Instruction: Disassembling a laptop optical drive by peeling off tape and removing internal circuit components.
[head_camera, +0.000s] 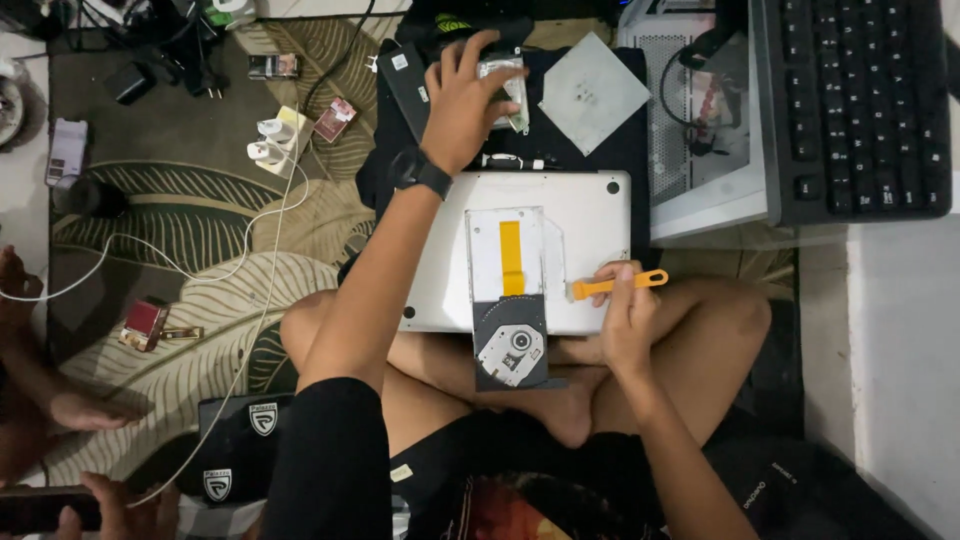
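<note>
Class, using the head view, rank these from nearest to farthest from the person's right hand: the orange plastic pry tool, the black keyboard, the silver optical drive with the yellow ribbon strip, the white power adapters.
1. Orange plastic pry tool: held in the right hand.
2. Silver optical drive with the yellow ribbon strip: just left, on the laptop.
3. Black keyboard: upper right.
4. White power adapters: far upper left.

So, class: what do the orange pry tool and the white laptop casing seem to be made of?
Orange pry tool, in the right hand: probably plastic, uniformly coloured, matte, with a moulded ring end. White laptop casing: likely plastic or painted metal, smooth with a soft sheen; the look leaves it open.
</note>
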